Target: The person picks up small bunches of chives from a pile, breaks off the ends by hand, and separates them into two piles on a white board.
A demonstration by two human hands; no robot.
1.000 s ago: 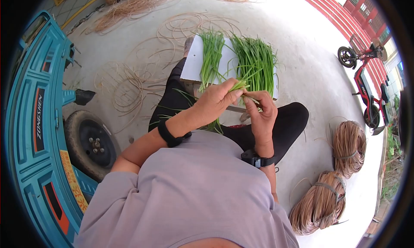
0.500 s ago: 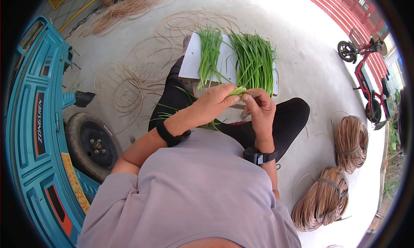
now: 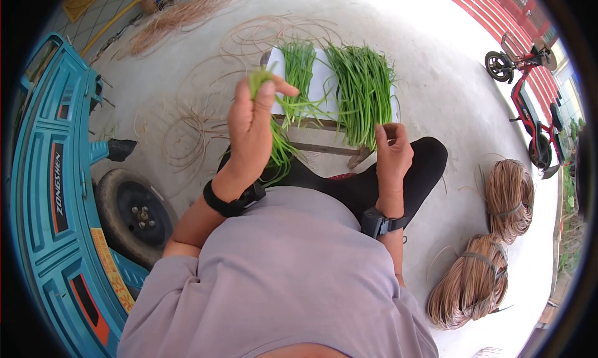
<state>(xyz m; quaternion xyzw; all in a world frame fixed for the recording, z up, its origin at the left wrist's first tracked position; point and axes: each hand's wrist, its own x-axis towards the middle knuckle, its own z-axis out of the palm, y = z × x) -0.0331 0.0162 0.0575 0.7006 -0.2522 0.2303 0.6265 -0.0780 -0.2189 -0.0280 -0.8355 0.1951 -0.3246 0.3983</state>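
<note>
My left hand (image 3: 249, 127) is raised in front of the board's left side, closed around a small bunch of chives (image 3: 259, 80). The pale stem ends stick up above its fingers, blurred, and long green leaves hang down behind the wrist over my leg. My right hand (image 3: 393, 155) is at the near right end of a thick pile of chives (image 3: 361, 87). Its thumb and fingertips are pinched together; whatever they hold is too small to make out. A thinner pile of chives (image 3: 299, 62) lies on the left of the white board (image 3: 321, 81).
The board rests on a low wooden stand (image 3: 324, 148) by my knees. To the left are a blue vehicle (image 3: 43, 190) and a wheel (image 3: 134, 214). Tied coils of brown strips (image 3: 470, 286) lie at right, loose strips (image 3: 187, 130) on the floor, a red scooter (image 3: 529, 112) beyond.
My hands were together at the chives' stem ends. Now they are apart: the left has swung up and left with the bunch, the right has moved slightly right beside the thick pile.
</note>
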